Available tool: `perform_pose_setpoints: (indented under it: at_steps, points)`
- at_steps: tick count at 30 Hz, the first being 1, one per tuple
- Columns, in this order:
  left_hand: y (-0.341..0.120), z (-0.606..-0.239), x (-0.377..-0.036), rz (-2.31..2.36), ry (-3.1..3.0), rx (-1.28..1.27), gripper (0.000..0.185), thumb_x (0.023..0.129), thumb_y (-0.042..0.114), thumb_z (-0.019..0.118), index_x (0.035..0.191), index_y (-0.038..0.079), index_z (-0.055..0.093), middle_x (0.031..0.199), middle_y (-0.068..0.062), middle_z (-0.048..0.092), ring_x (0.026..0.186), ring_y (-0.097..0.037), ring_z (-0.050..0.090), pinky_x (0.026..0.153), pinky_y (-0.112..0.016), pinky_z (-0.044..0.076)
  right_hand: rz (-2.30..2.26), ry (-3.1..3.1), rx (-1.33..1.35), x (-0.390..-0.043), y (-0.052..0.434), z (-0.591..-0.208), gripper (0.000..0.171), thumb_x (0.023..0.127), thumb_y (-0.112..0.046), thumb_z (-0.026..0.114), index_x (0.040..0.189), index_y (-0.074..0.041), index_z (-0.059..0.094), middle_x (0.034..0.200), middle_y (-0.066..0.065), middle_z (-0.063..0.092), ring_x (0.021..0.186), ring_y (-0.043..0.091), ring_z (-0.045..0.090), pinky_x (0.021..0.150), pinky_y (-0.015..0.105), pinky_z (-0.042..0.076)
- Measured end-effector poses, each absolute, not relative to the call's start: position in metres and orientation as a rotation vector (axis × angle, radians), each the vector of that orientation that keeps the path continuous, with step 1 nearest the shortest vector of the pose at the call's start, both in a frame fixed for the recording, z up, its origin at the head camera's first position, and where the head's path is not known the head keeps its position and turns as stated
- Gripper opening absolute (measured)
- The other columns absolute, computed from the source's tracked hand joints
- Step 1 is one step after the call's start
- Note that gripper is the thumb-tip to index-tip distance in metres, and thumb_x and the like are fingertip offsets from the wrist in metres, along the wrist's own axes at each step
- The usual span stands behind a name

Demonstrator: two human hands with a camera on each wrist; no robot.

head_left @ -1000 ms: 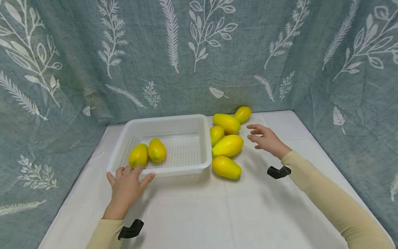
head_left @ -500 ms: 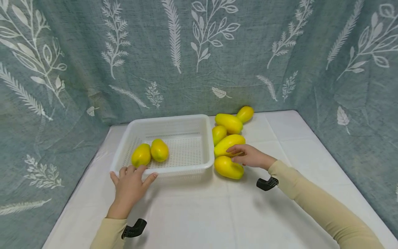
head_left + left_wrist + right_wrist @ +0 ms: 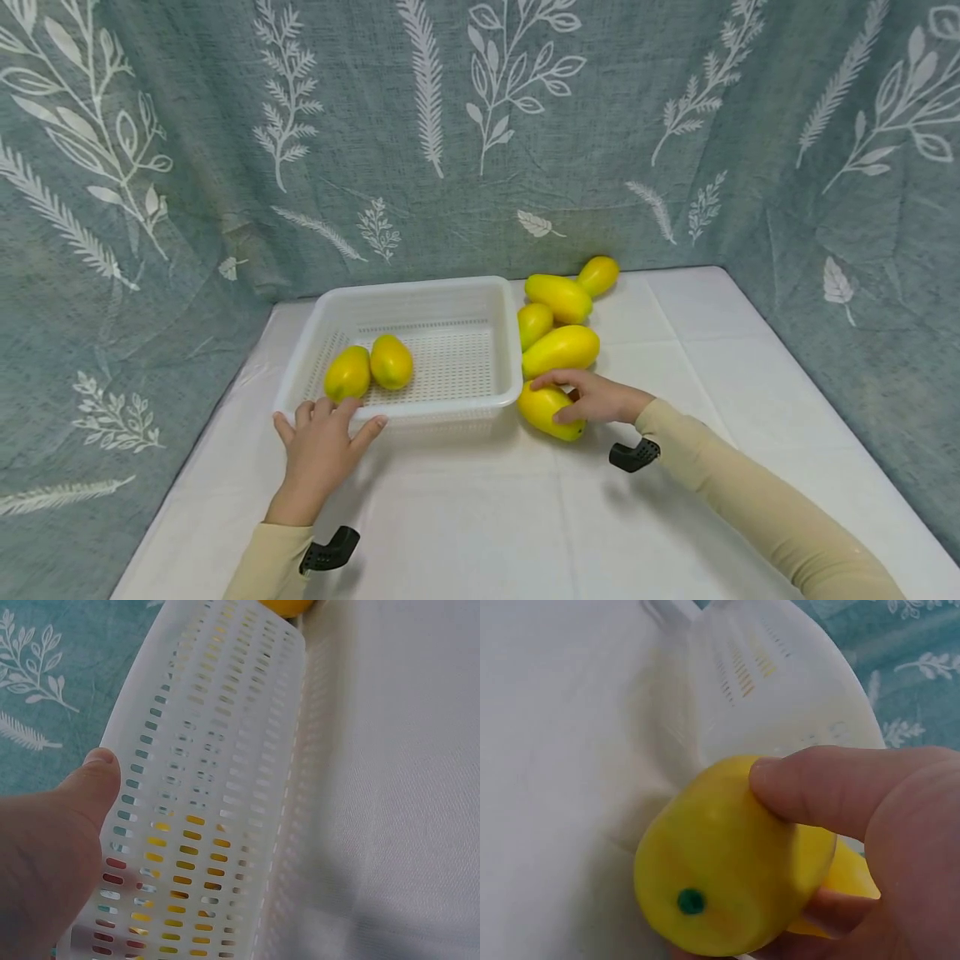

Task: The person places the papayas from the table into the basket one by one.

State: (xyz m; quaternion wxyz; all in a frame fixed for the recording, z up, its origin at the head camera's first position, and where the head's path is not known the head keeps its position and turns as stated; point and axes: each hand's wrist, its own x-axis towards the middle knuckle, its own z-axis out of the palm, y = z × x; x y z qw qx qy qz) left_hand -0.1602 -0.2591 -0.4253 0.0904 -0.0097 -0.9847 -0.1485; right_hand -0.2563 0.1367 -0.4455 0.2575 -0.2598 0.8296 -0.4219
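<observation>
A white perforated plastic basket (image 3: 442, 407) stands on the table with two yellow papayas (image 3: 392, 363) inside, near its left end. My left hand (image 3: 318, 454) grips the near rim, fingers over the inside and thumb (image 3: 99, 771) on the outer wall. Beside the basket's near right corner, my right hand (image 3: 600, 397) holds a yellow papaya (image 3: 546, 407) between thumb and fingers. In the right wrist view this papaya (image 3: 712, 862) shows a small green spot on its end; the fingers beneath are partly hidden.
Several more papayas lie along the basket's right side, the nearest one (image 3: 562, 350) just behind my right hand and the farthest (image 3: 598, 275) near the curtain. A green curtain (image 3: 450, 217) with white leaf patterns surrounds the white-covered table (image 3: 480, 517).
My right hand has moved left and toward me, from beside the pile onto the nearest papaya, and has taken hold of it. The papaya has turned slightly. My left hand stays on the rim.
</observation>
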Motion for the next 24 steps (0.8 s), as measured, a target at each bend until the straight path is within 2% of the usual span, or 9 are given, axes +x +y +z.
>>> perform_pose_setpoints:
  at_steps: [11,15,21,24]
  points:
    - [-0.259,-0.426,-0.161,-0.435,-2.936,-0.021,0.057,0.098,0.047,0.064,0.13,0.0,0.063,0.127,-0.037,0.056,0.129,-0.062,0.038,0.105,-0.087,0.004,-1.19,2.261,-0.702,-0.251,0.145,-0.439,0.05,0.094,-0.011,0.069,0.142,-0.011,0.057,0.153,0.013,0.051,0.135,0.032,0.048,0.115,0.056,0.038]
    - [-0.259,-0.427,-0.161,-0.438,-2.931,-0.024,0.057,0.098,0.046,0.065,0.131,-0.001,0.063,0.128,-0.037,0.056,0.129,-0.063,0.039,0.105,-0.088,0.004,-1.195,2.265,-0.703,-0.253,0.153,-0.425,0.051,0.095,-0.012,0.067,0.144,-0.01,0.055,0.153,0.015,0.049,0.135,0.035,0.048,0.115,0.058,0.038]
    - [-0.259,-0.427,-0.16,-0.442,-2.912,-0.036,0.056,0.098,0.045,0.066,0.13,-0.001,0.063,0.126,-0.037,0.057,0.128,-0.063,0.039,0.105,-0.087,0.004,-1.246,2.313,-0.688,-0.265,0.161,-0.393,0.055,0.095,-0.01,0.066,0.148,-0.008,0.05,0.158,0.018,0.043,0.143,0.04,0.041,0.118,0.06,0.034]
    - [-0.259,-0.427,-0.16,-0.442,-2.909,-0.039,0.056,0.098,0.045,0.065,0.129,-0.001,0.063,0.126,-0.037,0.057,0.127,-0.062,0.039,0.105,-0.087,0.005,-1.269,2.366,-0.667,-0.273,0.159,-0.376,0.057,0.096,-0.009,0.065,0.15,-0.007,0.048,0.16,0.019,0.04,0.145,0.041,0.039,0.117,0.059,0.036]
